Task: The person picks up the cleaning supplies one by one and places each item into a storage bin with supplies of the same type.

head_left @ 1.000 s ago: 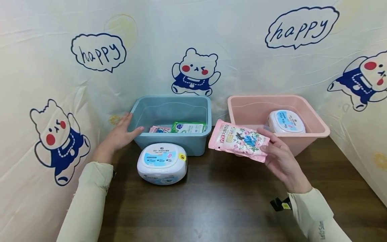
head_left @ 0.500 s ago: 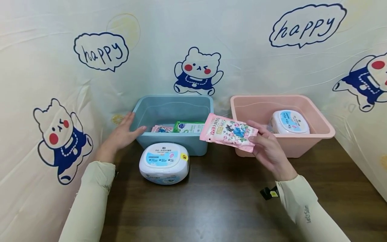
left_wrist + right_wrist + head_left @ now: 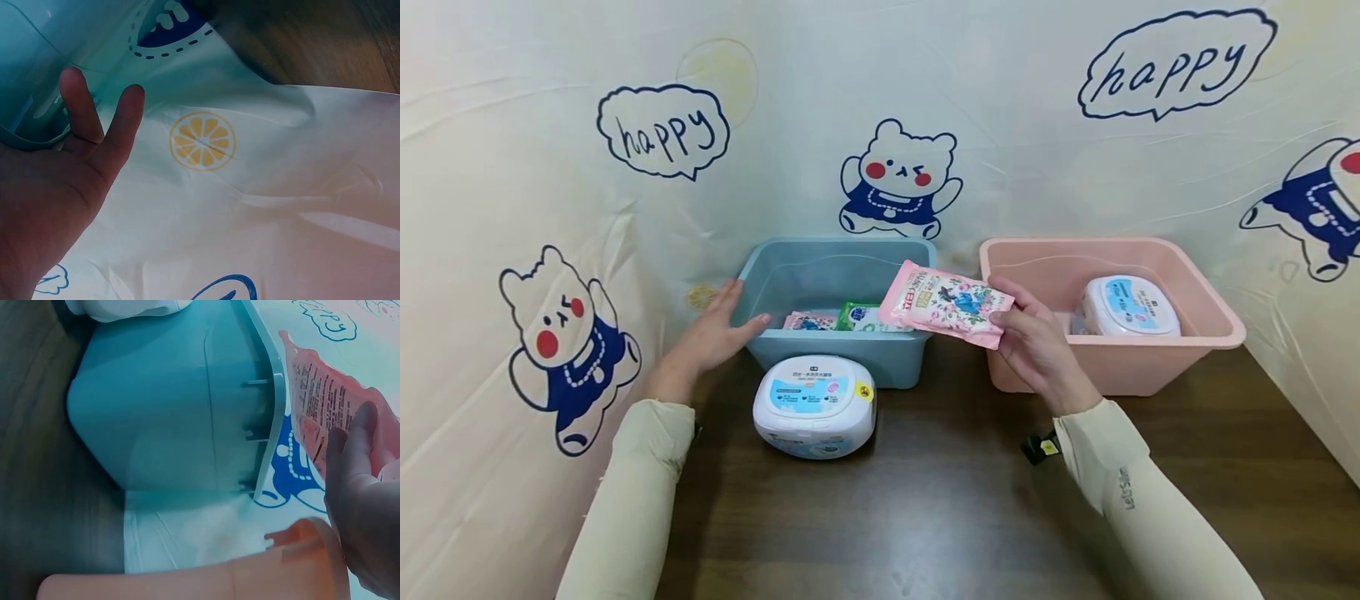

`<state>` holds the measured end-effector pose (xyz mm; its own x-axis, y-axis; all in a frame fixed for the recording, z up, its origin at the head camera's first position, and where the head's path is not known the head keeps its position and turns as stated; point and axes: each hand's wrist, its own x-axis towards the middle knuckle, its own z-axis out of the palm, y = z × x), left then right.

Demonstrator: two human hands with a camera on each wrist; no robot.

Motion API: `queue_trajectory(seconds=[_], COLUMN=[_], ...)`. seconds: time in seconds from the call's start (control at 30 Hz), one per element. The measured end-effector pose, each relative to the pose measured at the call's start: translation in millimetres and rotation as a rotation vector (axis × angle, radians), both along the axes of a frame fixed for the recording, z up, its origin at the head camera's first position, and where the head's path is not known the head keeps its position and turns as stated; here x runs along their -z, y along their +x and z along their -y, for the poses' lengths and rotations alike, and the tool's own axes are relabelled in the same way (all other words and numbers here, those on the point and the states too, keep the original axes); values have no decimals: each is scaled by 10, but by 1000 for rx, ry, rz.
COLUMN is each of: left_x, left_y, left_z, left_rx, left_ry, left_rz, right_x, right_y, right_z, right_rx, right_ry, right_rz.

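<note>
My right hand (image 3: 1037,350) pinches a pink floral packet (image 3: 951,302) by its right end, thumb on the printed front. The packet hangs tilted above the right front rim of the blue bin (image 3: 835,250); its text-covered back (image 3: 322,394) shows in the right wrist view. My left hand (image 3: 711,337) rests at the blue bin's left rim with spread fingers; in the left wrist view, two fingers of that hand (image 3: 59,187) stand straight beside the bin wall. Inside the blue bin lie another pink floral packet (image 3: 810,322) and a green-and-white packet (image 3: 859,317), partly covered by the held one.
A white lidded box (image 3: 814,408) stands on the wooden table (image 3: 865,533) before the blue bin. To the right, a pink bin (image 3: 1097,367) contains a similar white box (image 3: 1131,307). Printed cloth (image 3: 775,100) hangs behind and along both sides.
My right hand has carried the pink packet leftward and slightly up, from before the pink bin to over the blue bin's right rim. The left hand stays on the blue bin's rim.
</note>
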<state>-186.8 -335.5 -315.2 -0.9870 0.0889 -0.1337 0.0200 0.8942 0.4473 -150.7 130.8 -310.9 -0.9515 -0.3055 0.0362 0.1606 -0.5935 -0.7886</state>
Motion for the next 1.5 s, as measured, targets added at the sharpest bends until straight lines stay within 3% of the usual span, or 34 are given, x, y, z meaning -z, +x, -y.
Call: queue_trajectory(seconds=[0.37, 0.77, 1.03, 1.3, 1.5], left_x=[1, 23, 3, -17, -2], left_y=[1, -8, 17, 8, -8], left_z=[2, -41, -10, 11, -34], left_rx=[-15, -24, -27, -31, -43], left_ry=[-2, 14, 17, -8, -16], left_rz=[-5, 1, 10, 5, 14], right_x=[-76, -48, -126, -164, -144], right_y=[-386, -816, -1012, -1201, -1375], right_z=[380, 684, 831, 987, 1046], right_rx=[7, -30, -62, -72, -131], right_ry=[58, 125, 151, 216, 221], right_rz=[42, 82, 111, 75, 112])
